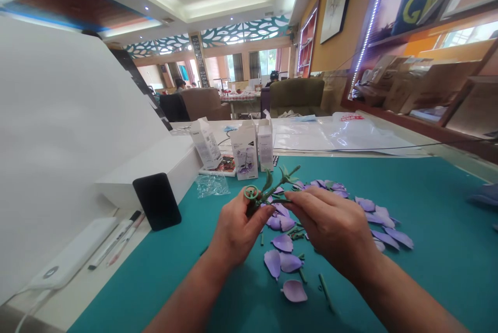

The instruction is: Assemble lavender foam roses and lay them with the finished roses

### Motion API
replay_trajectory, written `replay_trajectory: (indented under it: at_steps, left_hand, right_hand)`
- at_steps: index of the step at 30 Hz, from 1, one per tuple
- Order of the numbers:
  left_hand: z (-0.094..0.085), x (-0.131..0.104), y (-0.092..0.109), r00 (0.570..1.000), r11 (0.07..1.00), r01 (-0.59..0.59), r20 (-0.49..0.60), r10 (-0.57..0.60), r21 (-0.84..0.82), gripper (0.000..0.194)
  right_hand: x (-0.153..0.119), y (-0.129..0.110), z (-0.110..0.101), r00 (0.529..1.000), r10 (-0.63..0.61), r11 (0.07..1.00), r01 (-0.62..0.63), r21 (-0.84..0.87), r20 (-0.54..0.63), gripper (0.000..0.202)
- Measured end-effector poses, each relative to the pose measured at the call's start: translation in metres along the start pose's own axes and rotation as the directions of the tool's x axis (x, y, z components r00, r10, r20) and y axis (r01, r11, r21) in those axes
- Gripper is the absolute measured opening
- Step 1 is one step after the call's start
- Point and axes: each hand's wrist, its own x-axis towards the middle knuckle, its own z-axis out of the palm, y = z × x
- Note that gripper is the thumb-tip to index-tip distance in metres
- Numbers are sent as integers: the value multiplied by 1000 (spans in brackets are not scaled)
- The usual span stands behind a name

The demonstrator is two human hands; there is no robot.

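Observation:
My left hand (237, 226) is closed around a green plastic flower stem (274, 188) with leaves, a round ring-shaped end showing above the thumb. The stem's other end points up and to the right. My right hand (330, 224) pinches a leaf (280, 200) on that stem between thumb and fingertips. Beneath and beyond the hands lie loose purple petals (293, 290), several of them spread over the green mat (439, 208). Short green stem pieces (326, 290) lie among them, some partly hidden by my hands.
White boxes (244, 151) stand behind the mat, near a crumpled clear plastic bag (212, 186). At left are a black phone (156, 202), pens (114, 244) and a white power bank (75, 252). Clear plastic sheeting (311, 133) covers the back of the table. People sit in the distance.

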Motion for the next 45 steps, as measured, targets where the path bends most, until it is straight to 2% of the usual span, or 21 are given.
replay_trajectory:
  at_steps: [9, 20, 23, 25, 27, 28, 30, 32, 33, 35, 38, 42, 45]
  left_hand:
    - [-1, -1, 4, 998, 994, -53, -22, 55, 93, 21]
    - [1, -2, 2, 996, 995, -85, -1, 85, 45, 21]
    - [3, -1, -1, 999, 999, -46, -1, 46, -13, 22]
    - [4, 0, -3, 1000, 997, -17, 21, 18, -74, 22]
    - [4, 1, -3, 998, 992, -15, 57, 22, -128, 22]
    - [4, 1, -2, 997, 989, -20, 75, 31, -147, 22]
    - [3, 0, 0, 994, 985, -35, 98, 52, -168, 21]
    - [3, 0, 3, 991, 985, -42, 119, 62, -167, 19]
    - [3, -1, 4, 989, 985, -41, 131, 63, -165, 17]
    - [5, -1, 4, 986, 986, -35, 154, 60, -163, 16]
    - [7, -2, 3, 985, 989, -27, 162, 50, -142, 15]
    - [10, -3, 3, 986, 994, -19, 165, 36, -105, 14]
    - [12, -3, 3, 988, 996, -21, 151, 35, -92, 13]
  right_hand:
    - [1, -1, 0, 998, -40, 999, 39, -20, -48, 24]
    - [0, 0, 1, 993, -76, 997, 75, -12, -90, 18]
    - [-1, 0, 4, 998, -12, 998, 15, 55, -62, 18]
    - [-2, 1, 7, 993, 112, 980, -106, 170, -26, 17]
    - [-3, 3, 10, 953, 298, 893, -298, 338, 56, 15]
    - [-3, 4, 11, 915, 378, 807, -400, 434, 139, 17]
    - [-3, 5, 14, 810, 477, 563, -579, 590, 340, 24]
    - [-1, 2, 15, 711, 507, 315, -679, 664, 487, 27]
    - [0, 0, 15, 670, 524, 220, -703, 676, 526, 26]
    - [1, -5, 15, 597, 580, 92, -725, 683, 555, 25]
    - [1, -10, 16, 530, 633, 4, -731, 682, 564, 24]
    - [-1, -8, 20, 496, 655, -22, -742, 670, 570, 27]
    - [-1, -5, 25, 477, 680, -6, -756, 655, 557, 27]
